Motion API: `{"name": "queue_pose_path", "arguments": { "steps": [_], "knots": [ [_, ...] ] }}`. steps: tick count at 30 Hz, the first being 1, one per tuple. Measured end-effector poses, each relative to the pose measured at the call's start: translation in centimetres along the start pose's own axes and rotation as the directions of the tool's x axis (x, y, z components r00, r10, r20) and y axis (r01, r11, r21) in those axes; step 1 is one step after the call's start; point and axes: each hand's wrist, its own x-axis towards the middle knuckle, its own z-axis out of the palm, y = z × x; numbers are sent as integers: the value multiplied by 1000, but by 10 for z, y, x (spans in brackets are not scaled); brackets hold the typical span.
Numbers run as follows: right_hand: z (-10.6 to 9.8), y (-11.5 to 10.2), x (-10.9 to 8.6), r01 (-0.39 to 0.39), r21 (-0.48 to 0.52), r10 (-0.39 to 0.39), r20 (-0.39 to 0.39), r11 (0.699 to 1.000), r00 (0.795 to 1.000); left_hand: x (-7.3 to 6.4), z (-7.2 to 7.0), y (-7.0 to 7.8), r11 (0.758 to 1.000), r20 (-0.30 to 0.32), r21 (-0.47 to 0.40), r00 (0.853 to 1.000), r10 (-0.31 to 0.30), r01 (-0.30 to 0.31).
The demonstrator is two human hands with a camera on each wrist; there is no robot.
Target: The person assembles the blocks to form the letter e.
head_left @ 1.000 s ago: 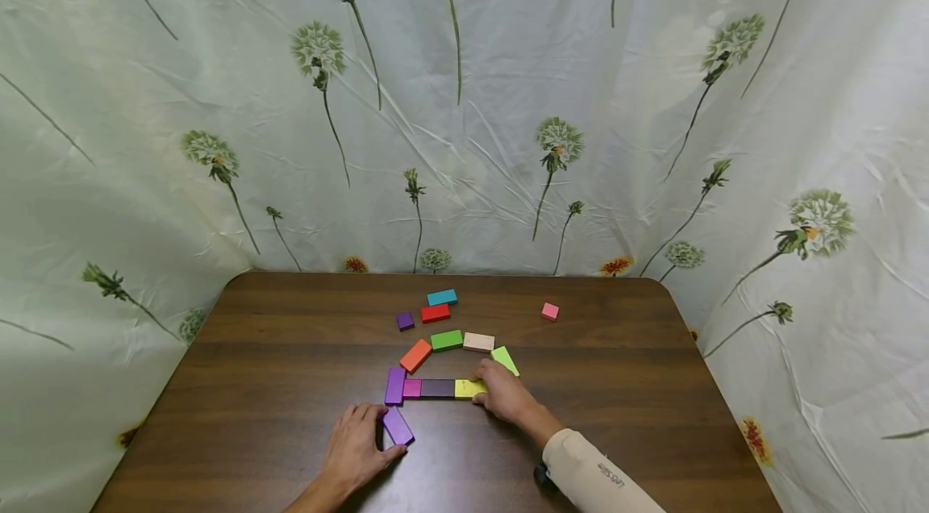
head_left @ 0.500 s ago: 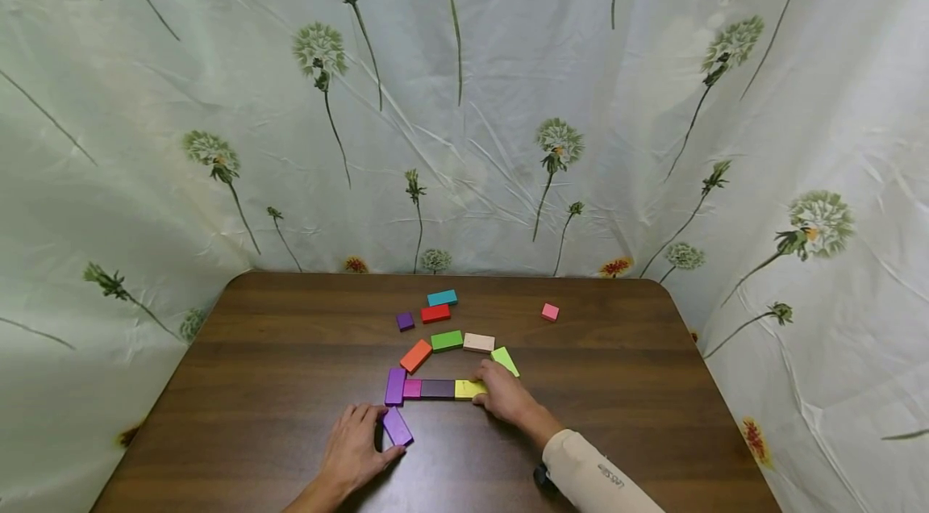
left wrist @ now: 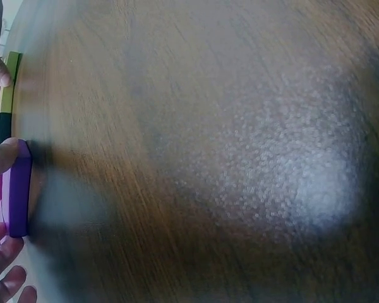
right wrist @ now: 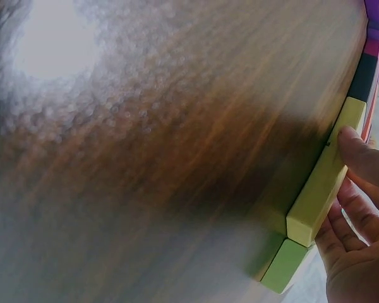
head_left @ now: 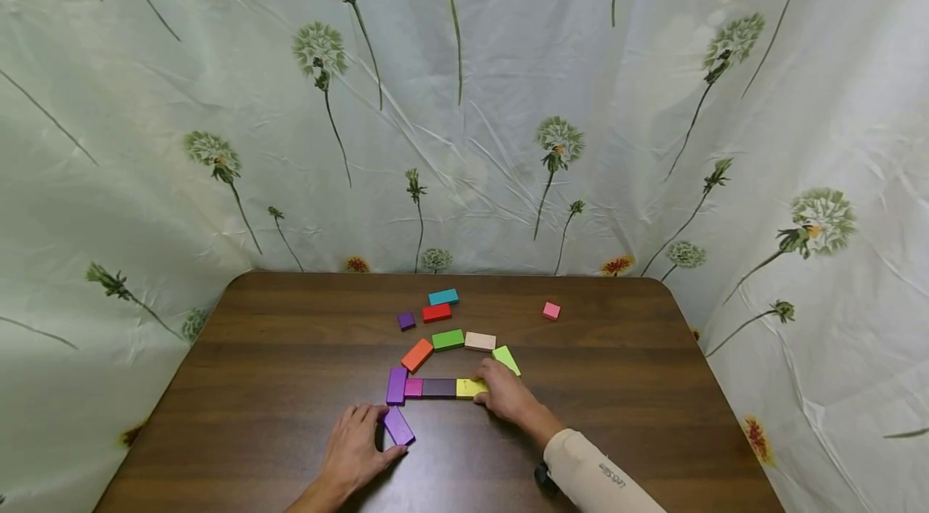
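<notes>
My left hand (head_left: 354, 450) pinches a purple block (head_left: 399, 426) by its ends, thumb at the near end and fingertips at the far end. That purple block (left wrist: 19, 189) lies tilted below a second, upright purple block (head_left: 396, 386). At the right of a straight row my right hand (head_left: 506, 394) holds a yellow block (right wrist: 325, 173), thumb on the near side and fingers behind. The row continues left with a dark purple block (head_left: 439, 389) and a short magenta block (head_left: 414, 389). A light green block (right wrist: 283, 265) adjoins the yellow one's end in the right wrist view.
Orange (head_left: 417, 355), green (head_left: 447, 339) and beige (head_left: 480, 341) blocks curve above the row. Farther back lie red (head_left: 437, 313), blue (head_left: 443, 297), small purple (head_left: 406, 321) and pink (head_left: 551, 310) blocks. The brown table (head_left: 617, 384) meets a floral curtain (head_left: 464, 134) at its far edge.
</notes>
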Motion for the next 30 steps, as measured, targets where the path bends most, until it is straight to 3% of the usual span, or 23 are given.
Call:
{"name": "queue_pose_path", "arguments": {
  "steps": [30],
  "knots": [
    [0, -1, -1, 8, -11, -8, -17, 1000, 1000, -1, 3, -2, 999, -51, -28, 998, 33, -34]
  ]
}}
